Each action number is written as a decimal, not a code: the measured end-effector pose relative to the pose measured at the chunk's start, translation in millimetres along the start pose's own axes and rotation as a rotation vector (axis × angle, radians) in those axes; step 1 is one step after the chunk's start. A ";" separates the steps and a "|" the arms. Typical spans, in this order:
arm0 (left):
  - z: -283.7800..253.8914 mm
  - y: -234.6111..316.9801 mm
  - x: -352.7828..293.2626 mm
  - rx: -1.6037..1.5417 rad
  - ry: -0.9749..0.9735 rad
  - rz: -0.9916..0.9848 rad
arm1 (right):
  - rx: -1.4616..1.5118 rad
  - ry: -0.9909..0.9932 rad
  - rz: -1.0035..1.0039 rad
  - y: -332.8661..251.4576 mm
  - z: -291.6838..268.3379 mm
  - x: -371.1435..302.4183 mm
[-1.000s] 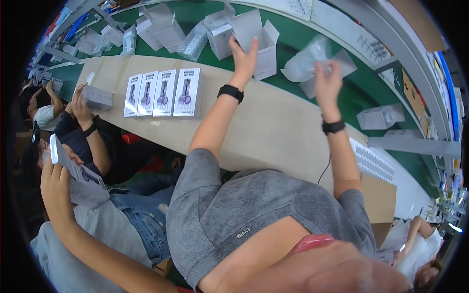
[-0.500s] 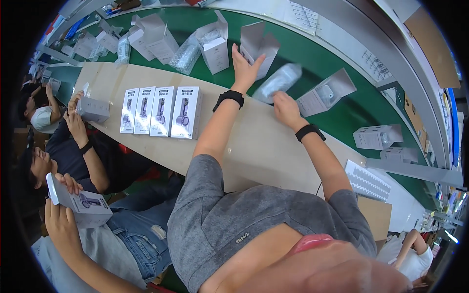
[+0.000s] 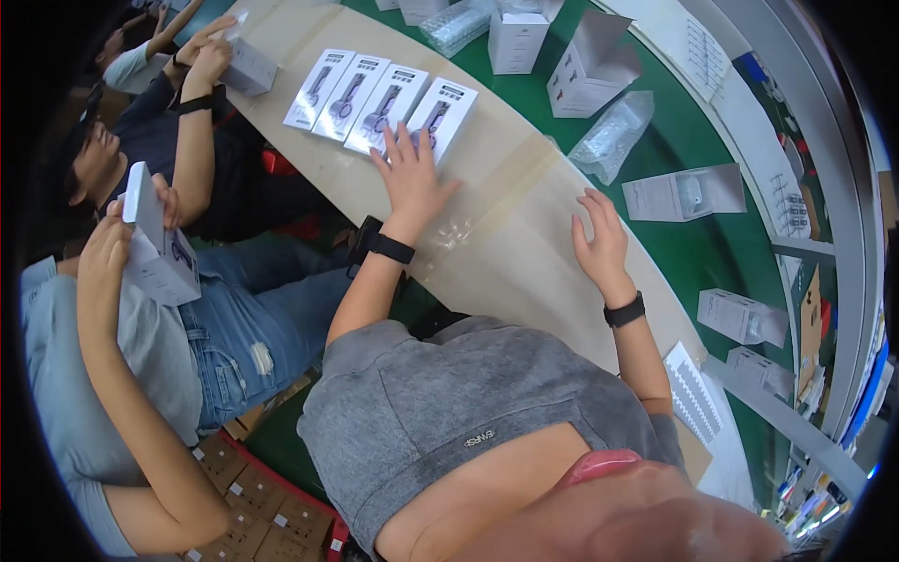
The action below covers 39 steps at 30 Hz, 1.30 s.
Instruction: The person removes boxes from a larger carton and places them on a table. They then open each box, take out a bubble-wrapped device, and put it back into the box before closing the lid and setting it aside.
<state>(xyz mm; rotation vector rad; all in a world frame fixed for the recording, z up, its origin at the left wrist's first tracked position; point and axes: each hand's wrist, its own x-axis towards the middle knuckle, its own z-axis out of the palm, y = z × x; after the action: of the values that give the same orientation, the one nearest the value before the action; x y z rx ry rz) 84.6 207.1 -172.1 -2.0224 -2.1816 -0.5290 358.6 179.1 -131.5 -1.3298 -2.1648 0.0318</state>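
My left hand (image 3: 412,180) is open, its fingertips on or just over the near ends of the two rightmost cartons in a row of several closed white boxes. The rightmost box (image 3: 449,110), like the others, has a dark device pictured on its front. Over the right part of the beige table (image 3: 506,244), my right hand (image 3: 604,245) is open and holds nothing, its fingers slightly bent. Beyond it, a bubble-wrapped bundle (image 3: 613,139) lies on the green surface, between an open white box (image 3: 588,80) and another open box (image 3: 655,197) with a wrapped item in it.
More open boxes (image 3: 735,317) stand along the green surface (image 3: 698,248). A grey metal rail (image 3: 787,426) crosses at right, near a white sheet with wavy rows (image 3: 693,389). At left, one co-worker handles a white box (image 3: 164,253); another holds a carton (image 3: 248,67).
My left hand has left the open box and come to the row of closed boxes. My right hand has let go of the bubble-wrapped bundle and drawn back. The view has turned.
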 end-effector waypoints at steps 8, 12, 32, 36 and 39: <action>-23.0 -2.0 -28.3 -0.378 0.125 0.119 | 0.185 -0.038 -0.019 -42.7 -21.3 -10.0; -86.2 35.2 -24.7 -0.549 -0.181 0.215 | 0.094 -0.096 -0.143 -74.1 -33.7 7.3; -99.1 201.8 -123.3 -0.985 -0.488 0.774 | 0.234 0.033 -0.117 12.7 -178.8 -157.5; -88.1 228.2 -143.3 -0.918 -0.424 0.868 | 0.035 -0.024 -0.333 21.3 -194.1 -177.7; -76.0 241.7 -147.1 -0.789 -0.389 0.934 | 0.064 -0.049 -0.296 27.2 -193.9 -187.5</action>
<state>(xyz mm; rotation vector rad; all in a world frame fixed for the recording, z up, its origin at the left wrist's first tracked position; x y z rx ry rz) 325.9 54.4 -106.9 -3.4085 -0.8796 -0.9734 537.2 -14.8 -68.3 -0.9715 -2.3608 0.0174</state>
